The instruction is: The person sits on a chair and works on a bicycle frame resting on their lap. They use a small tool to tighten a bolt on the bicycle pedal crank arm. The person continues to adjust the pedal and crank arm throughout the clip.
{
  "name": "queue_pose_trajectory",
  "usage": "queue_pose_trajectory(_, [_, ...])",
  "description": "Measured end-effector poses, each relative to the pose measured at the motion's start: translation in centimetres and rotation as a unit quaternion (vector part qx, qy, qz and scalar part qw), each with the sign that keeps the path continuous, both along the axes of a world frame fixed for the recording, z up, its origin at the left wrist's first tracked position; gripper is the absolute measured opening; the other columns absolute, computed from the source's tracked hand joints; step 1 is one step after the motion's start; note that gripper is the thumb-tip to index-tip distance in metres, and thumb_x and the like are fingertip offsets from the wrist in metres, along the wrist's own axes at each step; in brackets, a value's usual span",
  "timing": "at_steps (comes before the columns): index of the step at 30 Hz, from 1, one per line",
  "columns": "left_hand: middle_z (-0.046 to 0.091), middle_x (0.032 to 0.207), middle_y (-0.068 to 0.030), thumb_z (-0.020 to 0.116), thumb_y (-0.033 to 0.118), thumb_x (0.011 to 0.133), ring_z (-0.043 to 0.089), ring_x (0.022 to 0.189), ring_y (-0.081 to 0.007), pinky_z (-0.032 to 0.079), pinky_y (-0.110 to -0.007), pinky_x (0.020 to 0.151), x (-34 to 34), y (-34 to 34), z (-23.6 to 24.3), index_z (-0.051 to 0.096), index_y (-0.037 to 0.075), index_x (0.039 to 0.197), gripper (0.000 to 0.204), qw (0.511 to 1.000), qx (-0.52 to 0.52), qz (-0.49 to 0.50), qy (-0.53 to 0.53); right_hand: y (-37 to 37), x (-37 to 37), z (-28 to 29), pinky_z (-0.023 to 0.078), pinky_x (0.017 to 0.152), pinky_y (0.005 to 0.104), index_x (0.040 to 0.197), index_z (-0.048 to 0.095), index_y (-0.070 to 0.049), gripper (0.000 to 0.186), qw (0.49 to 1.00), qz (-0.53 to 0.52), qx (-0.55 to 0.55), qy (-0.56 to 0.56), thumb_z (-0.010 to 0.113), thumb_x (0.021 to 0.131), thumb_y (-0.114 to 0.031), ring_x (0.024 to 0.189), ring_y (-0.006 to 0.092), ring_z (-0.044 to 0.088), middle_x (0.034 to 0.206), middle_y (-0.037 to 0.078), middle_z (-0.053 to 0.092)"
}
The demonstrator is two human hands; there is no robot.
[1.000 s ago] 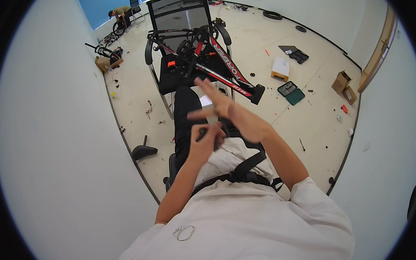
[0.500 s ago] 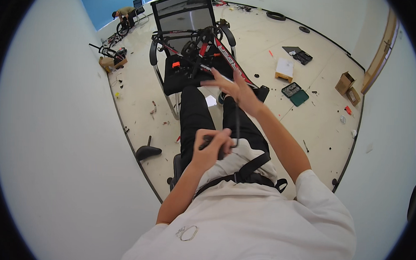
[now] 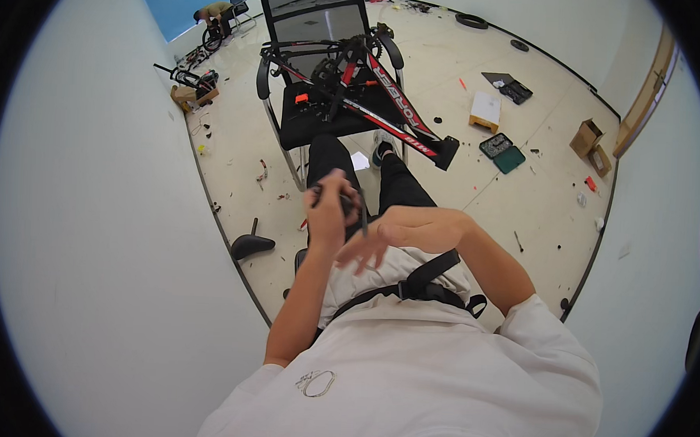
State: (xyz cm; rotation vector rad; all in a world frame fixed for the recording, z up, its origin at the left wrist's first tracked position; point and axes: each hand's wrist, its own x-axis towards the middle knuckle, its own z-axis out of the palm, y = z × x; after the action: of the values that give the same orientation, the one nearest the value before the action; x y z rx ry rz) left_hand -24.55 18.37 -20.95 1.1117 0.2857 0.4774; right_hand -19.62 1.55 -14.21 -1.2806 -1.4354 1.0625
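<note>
My left hand (image 3: 331,206) is closed round a small black part (image 3: 349,205), mostly hidden by the fingers; its kind I cannot make out. From beside it a thin dark L-shaped rod (image 3: 363,211), like a hex key, points down toward my right hand (image 3: 371,241). That hand lies just below it over my lap, fingers stretched out and somewhat blurred; whether it touches the rod I cannot tell. Ahead of my knees a black and red bicycle frame (image 3: 386,99) rests on a black mesh-backed office chair (image 3: 331,124), with an orange-red item (image 3: 301,98) on its seat.
A bicycle saddle (image 3: 253,245) lies on the floor at left. To the right are an opened green tool case (image 3: 510,159), a white and yellow box (image 3: 486,110), a black case (image 3: 515,91) and cardboard boxes (image 3: 586,138). Far left, another person (image 3: 214,13) bends over a wheel.
My right hand has swung from above the rod down to below it, toward my lap. My left hand has moved slightly up and left with the black part. The rod's angle has shifted.
</note>
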Motion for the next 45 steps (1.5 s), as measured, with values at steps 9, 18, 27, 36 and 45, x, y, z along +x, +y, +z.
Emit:
queue_pose_trajectory(9, [0.051,0.054,-0.0073,0.051,0.028,0.092,0.046,0.04,-0.0143,0.03,-0.026,0.033,-2.1,-0.3,3.1,0.046,0.007,0.065,0.034,0.979,-0.041,-0.193,-0.055,0.0,6.2,-3.1,0.042,0.097,0.0348,0.119,0.06,0.001,0.067,0.977,-0.156,-0.114,-0.096,0.023,0.1,-0.051,0.104,0.023,0.058,0.109,0.012,0.066])
queue_pose_trajectory(18, [0.051,0.057,-0.0086,0.06,0.019,0.087,0.047,0.04,-0.0145,0.031,-0.026,0.034,-2.1,-3.6,3.0,0.053,0.003,0.068,0.026,0.971,0.055,-0.229,-0.028,1.7,4.5,4.2,0.04,0.099,0.0342,0.125,0.058,-0.003,0.064,0.908,-0.283,0.202,-0.232,0.032,0.097,-0.055,0.116,0.0222,0.053,0.13,0.01,0.057])
queue_pose_trajectory(27, [0.057,0.062,-0.0044,0.064,0.024,0.085,0.054,0.049,-0.0121,0.034,-0.024,0.037,0.2,-3.8,1.8,0.055,0.008,0.068,0.025,0.991,0.011,-0.129,0.019,-0.6,1.8,2.5,0.037,0.101,0.0346,0.124,0.057,0.0,0.065,0.976,0.004,0.157,-0.149,0.031,0.097,-0.053,0.12,0.0246,0.051,0.129,0.014,0.056])
queue_pose_trajectory(36, [0.05,0.055,-0.0082,0.054,0.03,0.09,0.042,0.036,-0.0128,0.028,-0.023,0.033,0.8,0.8,3.8,0.046,0.009,0.064,0.034,0.986,-0.033,-0.162,-0.028,-0.6,3.3,-3.3,0.039,0.099,0.0347,0.127,0.054,0.001,0.073,0.993,-0.049,-0.096,-0.046,0.022,0.098,-0.057,0.114,0.0256,0.054,0.118,0.017,0.061])
queue_pose_trajectory(45, [0.051,0.055,-0.0061,0.058,0.022,0.086,0.046,0.04,-0.013,0.028,-0.025,0.034,-1.7,-2.4,2.7,0.05,0.005,0.061,0.031,0.976,-0.028,-0.217,0.012,-0.5,5.4,-0.1,0.043,0.094,0.0309,0.123,0.055,0.001,0.06,0.967,-0.217,-0.015,-0.135,0.034,0.098,-0.049,0.112,0.0219,0.055,0.125,0.011,0.058])
